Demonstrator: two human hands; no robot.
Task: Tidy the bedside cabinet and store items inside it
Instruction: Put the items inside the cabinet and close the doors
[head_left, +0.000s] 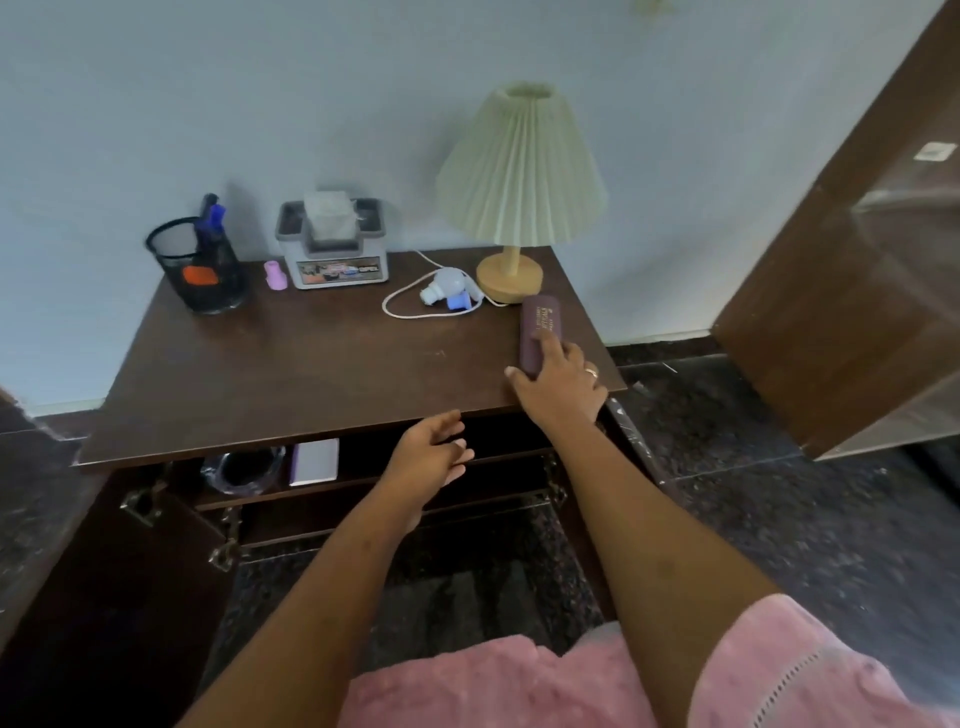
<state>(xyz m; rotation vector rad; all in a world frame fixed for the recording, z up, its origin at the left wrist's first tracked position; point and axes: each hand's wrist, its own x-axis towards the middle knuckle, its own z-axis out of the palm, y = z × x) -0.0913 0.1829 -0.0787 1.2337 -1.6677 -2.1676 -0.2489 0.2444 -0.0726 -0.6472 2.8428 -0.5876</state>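
A dark wooden bedside cabinet (291, 364) stands against the wall with its front doors swung open. A maroon book (539, 325) stands on edge at the top's right side, spine up. My right hand (558, 384) grips the book's near end, thumb on its left face and index finger on the spine. My left hand (431, 457) hovers relaxed and holding nothing in front of the open upper shelf. Inside that shelf sit a white book (315, 461) and a dark round item in plastic (244, 470).
On the top stand a black mesh pen holder (200, 273), a small pink piece (275, 274), a grey tissue box (335, 249), a light bulb with a white cord (447, 291), and a pleated lamp (519, 176). A brown door (852, 291) stands to the right.
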